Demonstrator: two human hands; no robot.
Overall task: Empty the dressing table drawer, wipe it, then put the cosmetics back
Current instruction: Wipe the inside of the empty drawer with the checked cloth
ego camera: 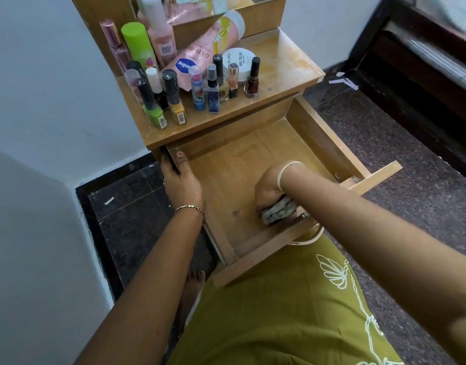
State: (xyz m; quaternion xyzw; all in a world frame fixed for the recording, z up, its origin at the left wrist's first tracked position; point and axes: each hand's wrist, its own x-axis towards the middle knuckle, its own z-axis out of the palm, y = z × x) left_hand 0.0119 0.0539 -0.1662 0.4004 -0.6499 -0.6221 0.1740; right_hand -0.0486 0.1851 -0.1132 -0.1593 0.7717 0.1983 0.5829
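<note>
Right hand (271, 185) tight around cloth (278, 210) on drawer (226, 164) floor

Illumination is bright, soft and even, with no hard shadows. A pale sheen lies on the far right of the table top (287, 61). The top throws a soft shadow along the far wall of the drawer (226, 180). Wide-angle distortion bends lines at the frame edges. The right hand (272, 191), its cloth (278, 210) and the near right forearm are blurred.
</note>
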